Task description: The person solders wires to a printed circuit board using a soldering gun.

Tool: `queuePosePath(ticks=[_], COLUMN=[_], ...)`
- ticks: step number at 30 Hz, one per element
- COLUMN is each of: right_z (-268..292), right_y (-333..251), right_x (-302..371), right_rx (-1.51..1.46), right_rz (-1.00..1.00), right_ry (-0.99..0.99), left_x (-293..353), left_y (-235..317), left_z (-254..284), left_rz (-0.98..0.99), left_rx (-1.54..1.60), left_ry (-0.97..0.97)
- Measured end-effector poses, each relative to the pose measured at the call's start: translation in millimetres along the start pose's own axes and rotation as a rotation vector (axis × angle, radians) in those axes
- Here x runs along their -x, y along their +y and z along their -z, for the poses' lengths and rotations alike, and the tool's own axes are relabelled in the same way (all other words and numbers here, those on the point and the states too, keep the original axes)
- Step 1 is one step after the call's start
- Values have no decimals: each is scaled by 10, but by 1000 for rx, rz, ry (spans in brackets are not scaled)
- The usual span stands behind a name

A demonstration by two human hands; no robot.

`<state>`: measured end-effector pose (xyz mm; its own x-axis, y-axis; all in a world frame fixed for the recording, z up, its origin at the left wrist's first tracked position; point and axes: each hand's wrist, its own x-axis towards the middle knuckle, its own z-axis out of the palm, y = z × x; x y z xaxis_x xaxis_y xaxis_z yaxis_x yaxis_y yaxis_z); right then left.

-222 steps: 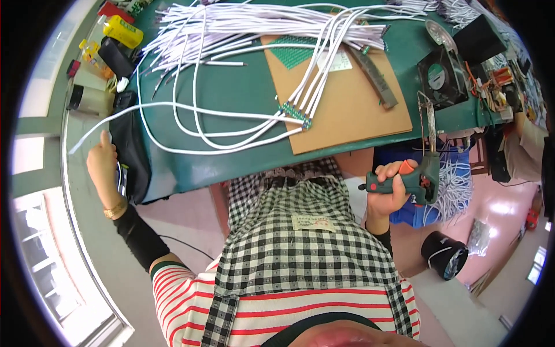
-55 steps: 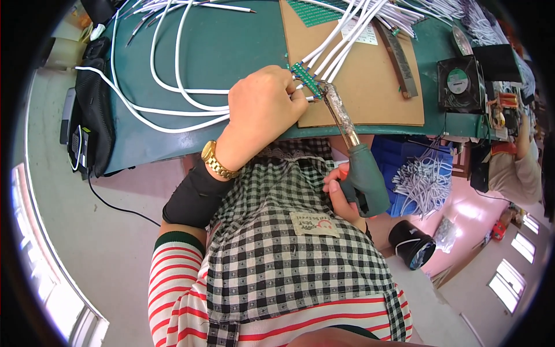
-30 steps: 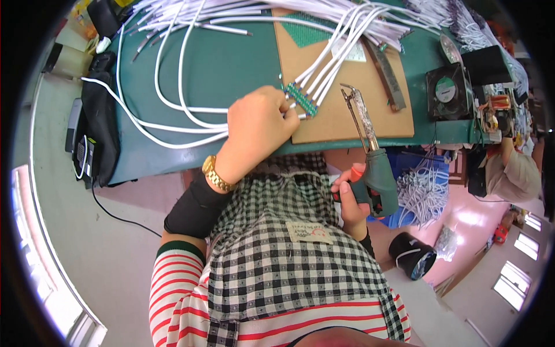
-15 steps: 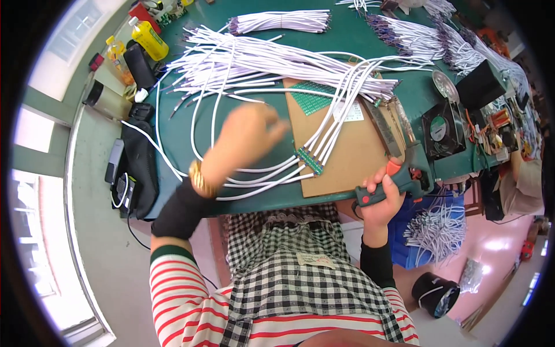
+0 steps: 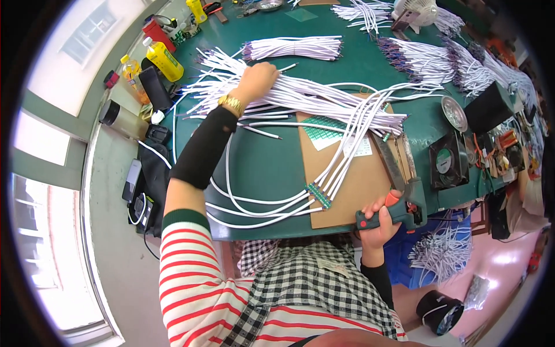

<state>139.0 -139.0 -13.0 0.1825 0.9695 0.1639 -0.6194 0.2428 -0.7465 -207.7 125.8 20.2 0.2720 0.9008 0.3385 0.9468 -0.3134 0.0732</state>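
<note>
My left hand (image 5: 258, 80) reaches far across the green table (image 5: 260, 168) and rests on a spread pile of white cables (image 5: 300, 95), fingers closed around some of them. A gold watch sits on that wrist above a black sleeve. My right hand (image 5: 383, 217) grips the red and dark handle of a soldering gun (image 5: 399, 196) at the table's near edge, its long tip lying on a brown cardboard sheet (image 5: 358, 179). White cables ending in small green connector strips (image 5: 318, 195) lie on the cardboard.
Yellow bottles (image 5: 163, 58) and a dark flask (image 5: 121, 118) stand at the left edge. A small black fan (image 5: 448, 162), a metal dish (image 5: 455, 113) and tools sit at the right. More cable bundles (image 5: 428, 58) lie at the back. A black bag (image 5: 147, 179) hangs on the left.
My left hand has left the connector strips on the cardboard and stretched out to the far cable pile. The right hand has kept hold of the soldering gun and lifted it to the table edge.
</note>
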Motion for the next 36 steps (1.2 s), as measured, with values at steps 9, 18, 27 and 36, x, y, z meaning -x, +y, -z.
queuePosePath(ticks=[9,18,27,36], right_z=[-87,-141,-122,-176], right_y=[-26,-39,-31,-45], right_x=[-30,-10,20,46], right_rx=[113,120,166,171], right_rz=[-12,-29,-59,-19], right_ry=[-18,13,22,62], left_x=[973,420,-101,452], left_y=[346,274,-176,-420], left_z=[401,406,476,1500], left_rz=[-243,21,-262,-170], left_rx=[142,64,-82,-77], left_ry=[275,192,-258,538])
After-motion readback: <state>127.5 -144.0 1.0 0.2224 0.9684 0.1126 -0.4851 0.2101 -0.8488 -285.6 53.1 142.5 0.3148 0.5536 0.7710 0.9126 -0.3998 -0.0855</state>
